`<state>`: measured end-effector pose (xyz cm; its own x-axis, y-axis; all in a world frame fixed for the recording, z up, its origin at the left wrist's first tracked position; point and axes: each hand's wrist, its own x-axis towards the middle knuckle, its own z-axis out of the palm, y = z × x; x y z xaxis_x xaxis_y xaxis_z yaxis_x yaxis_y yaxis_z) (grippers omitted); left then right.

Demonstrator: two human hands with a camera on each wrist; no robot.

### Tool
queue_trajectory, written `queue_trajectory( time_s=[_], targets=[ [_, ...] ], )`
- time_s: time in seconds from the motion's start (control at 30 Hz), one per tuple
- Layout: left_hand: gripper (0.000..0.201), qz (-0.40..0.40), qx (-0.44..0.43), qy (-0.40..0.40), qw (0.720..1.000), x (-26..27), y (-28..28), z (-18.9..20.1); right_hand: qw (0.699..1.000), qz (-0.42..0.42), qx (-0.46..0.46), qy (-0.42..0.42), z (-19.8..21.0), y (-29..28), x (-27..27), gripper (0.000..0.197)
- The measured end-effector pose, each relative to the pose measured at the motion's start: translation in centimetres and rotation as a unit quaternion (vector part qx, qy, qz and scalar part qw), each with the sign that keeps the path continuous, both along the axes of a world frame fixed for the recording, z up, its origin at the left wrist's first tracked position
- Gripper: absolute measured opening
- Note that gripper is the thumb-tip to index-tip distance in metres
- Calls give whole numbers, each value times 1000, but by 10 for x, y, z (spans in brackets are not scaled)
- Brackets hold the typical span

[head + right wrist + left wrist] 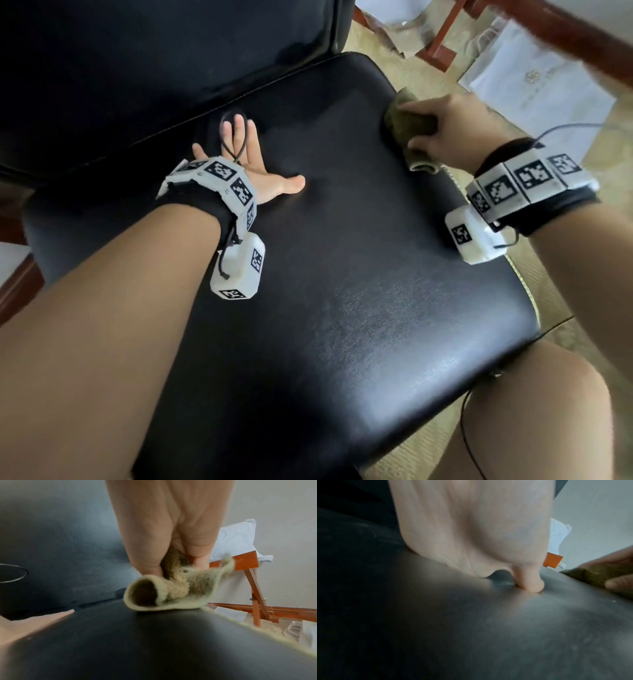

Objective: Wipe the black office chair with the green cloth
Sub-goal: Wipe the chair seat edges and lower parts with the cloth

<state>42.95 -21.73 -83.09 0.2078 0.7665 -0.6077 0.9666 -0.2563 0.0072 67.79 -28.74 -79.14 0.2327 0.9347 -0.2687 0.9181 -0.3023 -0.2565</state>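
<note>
One green cloth (409,133) under right hand (445,126), on one chair (342,274)

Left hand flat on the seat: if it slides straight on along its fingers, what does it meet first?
Most likely the backrest: the left hand points at the seat crease just ahead. Depth unclear.

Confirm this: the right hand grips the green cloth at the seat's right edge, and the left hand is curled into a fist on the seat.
One thing is wrong: the left hand is no fist. The head view shows it flat on the seat with fingers spread. The rest stands: the right hand grips the green cloth at the seat's right edge.
</note>
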Motion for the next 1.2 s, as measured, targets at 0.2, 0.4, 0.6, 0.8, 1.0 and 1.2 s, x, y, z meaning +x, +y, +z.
queue_trajectory(
  time_s=[0.2, 0.4, 0.6, 0.8, 1.0, 1.2],
  targets=[
    [108, -3, 12, -3, 1000, 0, 0, -1, 998, -29, 56, -3, -4, 46, -15, 47],
    [108, 2, 12, -17, 1000, -1, 1, -3, 995, -52, 64, 59, -3, 54, -5, 49],
    [103, -2, 36, -22, 999, 3, -9, 2, 994, -69, 36, 79, -6, -8, 6, 51],
    [105, -9, 26, -6, 1000, 2, -5, -1, 996, -76, 48, 24, -9, -10, -5, 50],
    [106, 13, -2, -16, 1000, 2, -1, -1, 997, -68, 40, 21, 1, 49, 2, 49],
    [106, 9, 2, -19, 1000, 2, -2, 1, 993, -79, 56, 63, -4, 31, 7, 47]
  ],
)
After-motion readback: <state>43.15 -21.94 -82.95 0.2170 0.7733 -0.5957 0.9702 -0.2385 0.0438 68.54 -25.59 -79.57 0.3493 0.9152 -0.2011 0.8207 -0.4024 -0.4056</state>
